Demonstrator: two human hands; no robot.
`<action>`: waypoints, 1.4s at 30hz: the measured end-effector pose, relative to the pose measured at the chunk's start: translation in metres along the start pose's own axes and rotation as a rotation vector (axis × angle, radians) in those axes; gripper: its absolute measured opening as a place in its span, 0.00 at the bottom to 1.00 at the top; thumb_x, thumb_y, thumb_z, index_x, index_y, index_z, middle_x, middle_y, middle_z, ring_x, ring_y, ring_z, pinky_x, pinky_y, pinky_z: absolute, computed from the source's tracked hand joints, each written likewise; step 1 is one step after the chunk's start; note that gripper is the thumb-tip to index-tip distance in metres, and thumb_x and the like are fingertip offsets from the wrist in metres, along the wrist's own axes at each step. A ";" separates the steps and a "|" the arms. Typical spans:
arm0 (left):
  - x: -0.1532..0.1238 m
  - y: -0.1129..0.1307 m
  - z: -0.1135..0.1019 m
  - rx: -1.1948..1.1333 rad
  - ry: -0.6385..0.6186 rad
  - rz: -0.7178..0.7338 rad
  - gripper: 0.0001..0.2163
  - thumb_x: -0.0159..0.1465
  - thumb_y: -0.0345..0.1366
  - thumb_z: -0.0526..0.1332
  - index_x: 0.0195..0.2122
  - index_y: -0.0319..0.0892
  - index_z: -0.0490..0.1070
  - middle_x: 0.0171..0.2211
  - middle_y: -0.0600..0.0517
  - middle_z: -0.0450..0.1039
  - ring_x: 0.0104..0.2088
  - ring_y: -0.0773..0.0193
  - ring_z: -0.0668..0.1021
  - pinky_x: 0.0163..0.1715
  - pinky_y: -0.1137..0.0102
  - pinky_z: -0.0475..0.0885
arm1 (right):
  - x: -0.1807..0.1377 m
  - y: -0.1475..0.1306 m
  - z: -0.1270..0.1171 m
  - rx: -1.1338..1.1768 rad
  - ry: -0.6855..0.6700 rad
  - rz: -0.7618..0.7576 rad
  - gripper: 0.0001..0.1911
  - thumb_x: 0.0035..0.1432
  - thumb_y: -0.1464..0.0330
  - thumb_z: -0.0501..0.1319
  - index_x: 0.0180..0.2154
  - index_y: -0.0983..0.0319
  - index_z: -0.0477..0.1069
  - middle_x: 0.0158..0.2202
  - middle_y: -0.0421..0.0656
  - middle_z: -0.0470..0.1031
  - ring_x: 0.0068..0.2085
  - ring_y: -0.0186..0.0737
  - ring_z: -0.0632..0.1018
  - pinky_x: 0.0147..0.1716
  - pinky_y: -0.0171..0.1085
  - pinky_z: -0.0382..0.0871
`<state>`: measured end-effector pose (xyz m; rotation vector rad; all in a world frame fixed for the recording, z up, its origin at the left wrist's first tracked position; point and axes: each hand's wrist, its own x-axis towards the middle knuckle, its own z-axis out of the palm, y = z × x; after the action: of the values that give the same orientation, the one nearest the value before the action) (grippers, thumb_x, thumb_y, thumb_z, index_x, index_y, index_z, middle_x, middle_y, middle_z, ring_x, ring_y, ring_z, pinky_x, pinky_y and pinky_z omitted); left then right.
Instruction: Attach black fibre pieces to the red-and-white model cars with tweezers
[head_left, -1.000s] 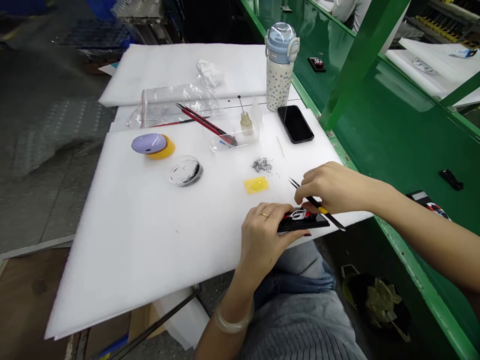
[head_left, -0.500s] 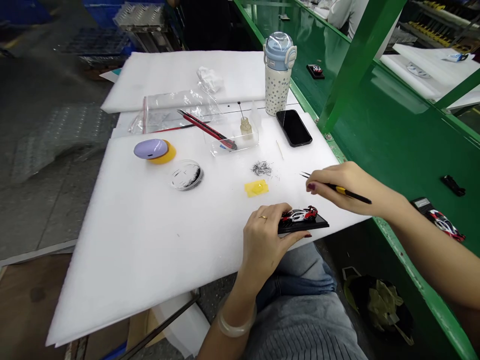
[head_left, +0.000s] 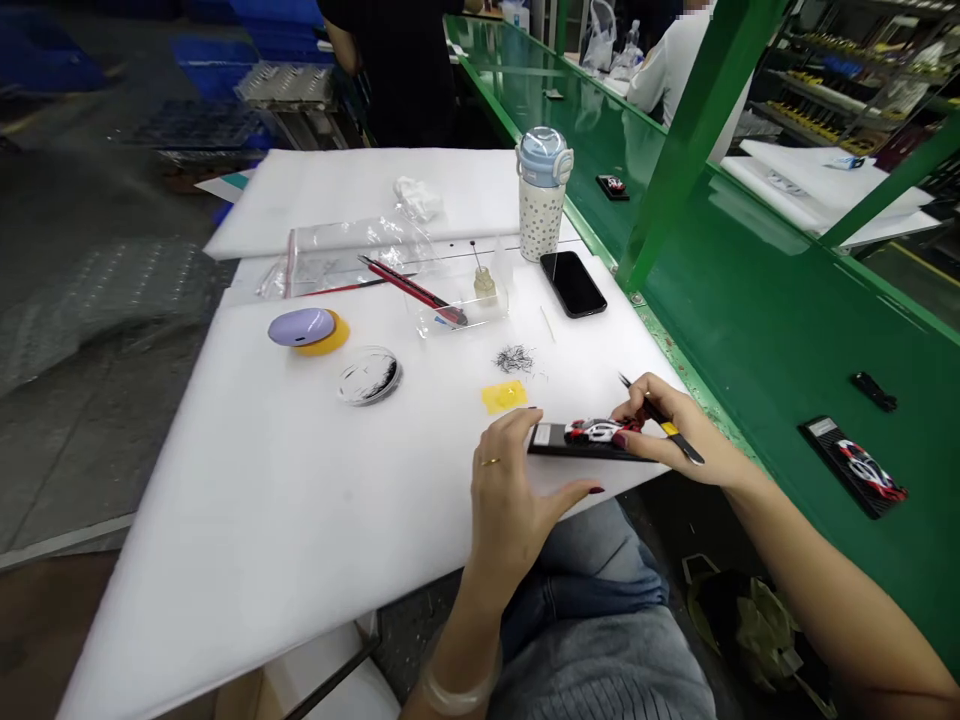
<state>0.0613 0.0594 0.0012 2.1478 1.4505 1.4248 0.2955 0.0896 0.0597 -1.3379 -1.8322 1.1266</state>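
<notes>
A red, white and black model car (head_left: 592, 430) sits on a black display base (head_left: 555, 441) near the table's front right edge. My left hand (head_left: 514, 485) is at the base's left end, thumb spread away from it, its fingertips close to the base's far corner; I cannot tell if they touch. Gripped in my right hand (head_left: 675, 425) are black tweezers with a yellow band (head_left: 670, 428), pointing up and left. The thumb and fingers of that hand are also at the car's right end, partly hiding it.
Beyond the car lie yellow tape (head_left: 504, 397), a heap of fine black strands (head_left: 514, 359) and a round clear dish (head_left: 369, 376). Farther back are a phone (head_left: 574, 284), a bottle (head_left: 541, 195), a small jar (head_left: 484, 286) and a knife (head_left: 414, 290). Another model car (head_left: 862, 470) rests on the green surface.
My right hand has moved left and down onto the car's right end, still with the tweezers. My left hand has loosened from the base, uncovering its left end. The view has tilted up slightly.
</notes>
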 end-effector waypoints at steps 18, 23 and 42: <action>-0.005 -0.010 -0.001 0.017 -0.113 0.066 0.09 0.72 0.44 0.61 0.47 0.45 0.73 0.46 0.49 0.76 0.45 0.57 0.81 0.44 0.65 0.75 | -0.042 0.106 -0.108 -0.483 0.853 0.278 0.19 0.52 0.57 0.66 0.36 0.55 0.57 0.42 0.51 0.82 0.34 0.44 0.76 0.38 0.43 0.68; -0.006 -0.010 0.000 0.028 -0.124 0.076 0.10 0.73 0.45 0.60 0.46 0.45 0.73 0.45 0.51 0.77 0.44 0.60 0.81 0.45 0.66 0.74 | -0.041 0.127 -0.111 -0.550 0.939 0.329 0.18 0.47 0.58 0.66 0.35 0.55 0.59 0.37 0.49 0.82 0.30 0.44 0.74 0.34 0.42 0.67; -0.011 -0.013 -0.009 -0.067 -0.222 0.175 0.10 0.72 0.42 0.61 0.44 0.41 0.74 0.38 0.50 0.80 0.39 0.57 0.80 0.43 0.63 0.70 | -0.265 0.088 -0.088 -0.704 1.411 0.649 0.02 0.58 0.66 0.60 0.34 0.57 0.71 0.33 0.54 0.81 0.37 0.52 0.85 0.39 0.48 0.76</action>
<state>0.0458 0.0537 -0.0087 2.3519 1.1457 1.2189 0.4915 -0.1259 0.0264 -2.2982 -0.6607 -0.4243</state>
